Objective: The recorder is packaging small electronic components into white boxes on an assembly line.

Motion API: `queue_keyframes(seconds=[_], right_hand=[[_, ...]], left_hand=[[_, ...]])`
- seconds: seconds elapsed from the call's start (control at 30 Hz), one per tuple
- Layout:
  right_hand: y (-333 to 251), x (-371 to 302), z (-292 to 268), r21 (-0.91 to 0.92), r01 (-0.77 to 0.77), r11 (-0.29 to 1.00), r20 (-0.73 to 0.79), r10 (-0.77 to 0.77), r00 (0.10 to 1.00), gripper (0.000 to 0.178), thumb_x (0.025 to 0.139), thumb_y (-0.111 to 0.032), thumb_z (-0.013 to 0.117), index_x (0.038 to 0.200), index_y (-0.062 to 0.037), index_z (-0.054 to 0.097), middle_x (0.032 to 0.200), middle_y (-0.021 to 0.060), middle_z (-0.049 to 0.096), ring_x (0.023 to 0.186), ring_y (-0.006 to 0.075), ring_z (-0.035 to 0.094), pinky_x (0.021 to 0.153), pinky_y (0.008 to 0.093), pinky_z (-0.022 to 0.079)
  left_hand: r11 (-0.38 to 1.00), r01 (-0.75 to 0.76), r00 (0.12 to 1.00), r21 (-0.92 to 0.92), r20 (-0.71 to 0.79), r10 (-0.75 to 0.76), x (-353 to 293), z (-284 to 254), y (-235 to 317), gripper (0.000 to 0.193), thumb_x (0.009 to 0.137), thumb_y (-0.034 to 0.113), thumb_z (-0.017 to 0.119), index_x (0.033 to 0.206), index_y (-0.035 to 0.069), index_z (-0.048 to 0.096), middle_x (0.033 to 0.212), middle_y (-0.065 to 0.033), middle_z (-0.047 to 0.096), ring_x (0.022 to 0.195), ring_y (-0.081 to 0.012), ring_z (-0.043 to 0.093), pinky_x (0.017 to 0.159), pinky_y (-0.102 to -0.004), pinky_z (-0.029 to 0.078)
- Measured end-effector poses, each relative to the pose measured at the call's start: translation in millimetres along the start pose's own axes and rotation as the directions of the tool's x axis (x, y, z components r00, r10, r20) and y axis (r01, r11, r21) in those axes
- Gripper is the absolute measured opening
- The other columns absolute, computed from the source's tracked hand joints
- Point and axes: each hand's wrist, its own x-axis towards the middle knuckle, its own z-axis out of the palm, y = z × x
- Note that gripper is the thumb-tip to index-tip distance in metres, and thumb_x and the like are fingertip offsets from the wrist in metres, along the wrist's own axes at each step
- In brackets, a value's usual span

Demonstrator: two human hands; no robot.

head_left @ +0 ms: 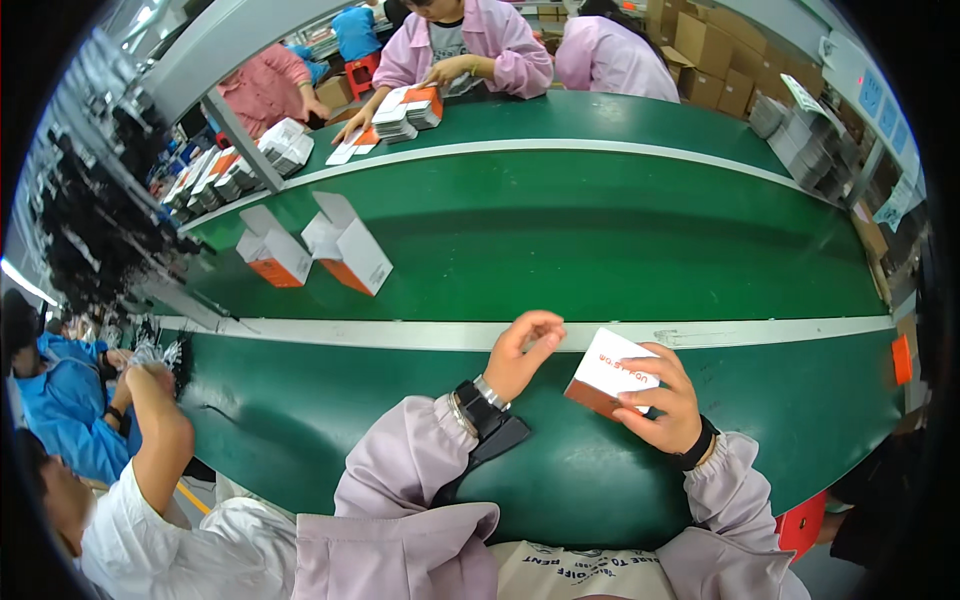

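A small white and orange carton is gripped in my right hand, fingers over its top and thumb along the near side. It is held tilted above the green table close to the pale rail. Just left of the carton, my left hand is raised with loosely bent fingers, thumb apart, and nothing in it. A dark flat object shows at my left wrist, partly hidden by the sleeve.
Two white and orange boxes with raised flaps, one left of the other, stand on the green belt. Across it, a person handles stacked flat cartons. Grey stacks sit far right. At left, a white-sleeved co-worker sits close by.
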Motion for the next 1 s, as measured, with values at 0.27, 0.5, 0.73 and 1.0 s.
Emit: queue_keyframes(seconds=[0.27,0.5,0.73,1.0], right_hand=[[32.8,-35.4,-52.8,-0.312,-0.362,0.879,-0.411,0.219,0.885,0.016,0.066,-0.002,0.057,0.081,-0.0037,0.052,0.104,0.0129,0.05,0.1,0.0272,0.045,0.089,0.0374,0.03],[83.0,-93.6,-117.8,-0.283,-0.6,0.748,-0.726,0.242,0.644,0.017,0.071,-0.003,0.055,0.088,-0.0029,0.05,0.108,0.0117,0.047,0.101,0.0259,0.043,0.089,0.0348,0.029],[24.6,-50.7,-74.5,-0.428,-0.378,0.821,-0.702,-0.039,0.711,0.024,0.072,-0.002,0.055,0.094,-0.0016,0.047,0.108,0.0108,0.045,0.1,0.0225,0.043,0.088,0.0316,0.031],[-2.5,3.9,25.9,0.29,-0.348,0.892,-0.046,0.376,0.925,0.047,0.064,-0.006,0.064,0.104,-0.0042,0.039,0.11,0.0111,0.039,0.099,0.0209,0.042,0.086,0.0327,0.033]], left_hand=[[0.92,-0.008,0.545,0.393,-0.769,0.334,11.6,-105.8,3.9,0.047,0.071,0.011,0.062,0.108,0.006,0.034,0.104,-0.0064,0.039,0.091,-0.0135,0.041,0.074,-0.0261,0.037],[0.714,0.362,0.323,0.599,-0.799,0.507,20.0,-214.3,-9.6,0.084,0.057,0.024,0.073,0.119,-0.004,0.023,0.114,-0.0156,0.035,0.106,-0.0255,0.036,0.089,-0.0336,0.029],[0.789,0.296,0.503,0.538,-0.79,0.35,18.9,-223.2,-4.4,0.094,0.052,0.023,0.076,0.12,-0.006,0.019,0.117,-0.018,0.032,0.108,-0.0264,0.035,0.091,-0.033,0.029],[0.895,0.115,0.89,0.43,-0.445,0.1,7.8,-37.5,6.7,0.091,0.051,0.022,0.076,0.118,-0.003,0.019,0.112,-0.0162,0.032,0.102,-0.0235,0.037,0.087,-0.0335,0.033]])
